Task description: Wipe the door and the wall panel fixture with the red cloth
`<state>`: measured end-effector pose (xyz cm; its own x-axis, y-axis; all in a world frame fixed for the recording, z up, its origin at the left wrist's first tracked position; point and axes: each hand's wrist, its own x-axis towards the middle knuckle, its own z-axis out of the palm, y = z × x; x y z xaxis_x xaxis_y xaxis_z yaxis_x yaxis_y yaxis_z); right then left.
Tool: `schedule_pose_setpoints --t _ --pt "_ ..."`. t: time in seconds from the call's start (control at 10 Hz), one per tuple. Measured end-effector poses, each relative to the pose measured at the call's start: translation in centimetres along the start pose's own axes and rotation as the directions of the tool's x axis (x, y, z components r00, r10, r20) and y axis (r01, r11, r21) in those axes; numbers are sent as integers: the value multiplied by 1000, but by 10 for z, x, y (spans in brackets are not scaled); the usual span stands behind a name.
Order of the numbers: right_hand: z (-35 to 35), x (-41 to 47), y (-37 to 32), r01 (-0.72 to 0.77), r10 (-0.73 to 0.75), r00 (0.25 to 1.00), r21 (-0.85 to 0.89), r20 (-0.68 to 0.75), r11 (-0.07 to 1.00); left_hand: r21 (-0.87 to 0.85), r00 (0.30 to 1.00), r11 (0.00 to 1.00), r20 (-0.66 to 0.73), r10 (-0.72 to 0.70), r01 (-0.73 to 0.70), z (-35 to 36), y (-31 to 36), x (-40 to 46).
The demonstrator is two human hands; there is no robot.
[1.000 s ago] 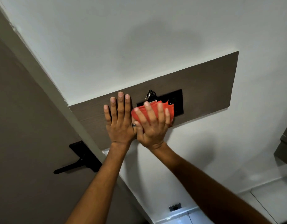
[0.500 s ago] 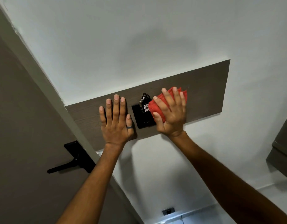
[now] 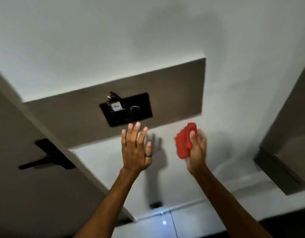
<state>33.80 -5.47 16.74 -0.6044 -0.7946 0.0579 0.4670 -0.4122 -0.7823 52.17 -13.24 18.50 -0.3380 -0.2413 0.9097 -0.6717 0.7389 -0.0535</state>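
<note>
A brown wall panel (image 3: pixel 174 90) runs across the white wall, with a black switch plate (image 3: pixel 141 107) in it that holds a key tag and a round knob. My right hand (image 3: pixel 197 150) is off the wall, below the panel's right end, shut on the folded red cloth (image 3: pixel 183 143). My left hand (image 3: pixel 135 150) hangs open just below the switch plate, fingers spread, a ring on one finger, touching nothing. The brown door (image 3: pixel 19 194) fills the left side, with its black lever handle (image 3: pixel 45 157).
A white door frame (image 3: pixel 50 134) runs diagonally between door and wall. A brown cabinet or furniture edge (image 3: pixel 289 134) juts in at the right. Near the floor sit a small wall socket (image 3: pixel 155 204) and glossy tiles (image 3: pixel 165 222).
Both hands have come off the panel and dropped below it. The right hand carried the cloth away from the switch plate to the right and down, leaving the plate uncovered.
</note>
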Motion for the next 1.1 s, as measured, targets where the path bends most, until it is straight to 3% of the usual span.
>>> schedule_pose_setpoints --t 0.1,0.2,0.3,0.4,0.5,0.6,0.7,0.8,0.9,1.0,1.1 --pt "-49 2 -35 -306 317 949 243 -3 920 -78 975 997 222 7 11 35 66 -16" --pt "-110 17 -55 -447 450 888 393 89 804 -145 904 985 428 -20 91 79 124 -10" --pt "-170 24 -84 -510 547 837 382 12 771 -150 826 980 563 -23 130 114 173 -8" --pt "-270 51 -123 -466 537 828 334 -161 819 -186 731 973 682 29 135 158 242 -10" --pt "-364 80 -171 -336 313 876 3 -367 942 -216 679 966 731 65 141 192 294 -9" --pt "-432 111 -210 -163 -60 942 -603 -331 781 -192 648 963 762 27 186 221 335 1" --pt "-494 148 -196 7 -62 998 -995 1 97 -143 623 966 782 -22 214 244 369 13" --pt "-512 147 -162 65 282 957 -894 -70 -443 -126 578 975 816 -5 185 249 388 15" --pt "-507 136 -153 -16 203 973 -909 -110 -417 -109 550 981 835 3 161 240 390 13" --pt "-476 121 -156 -27 32 999 -940 -41 -341 -117 610 981 793 -1 154 215 380 20" --pt "-414 120 -160 127 -172 971 -965 168 -228 -114 761 991 648 16 77 193 355 55"
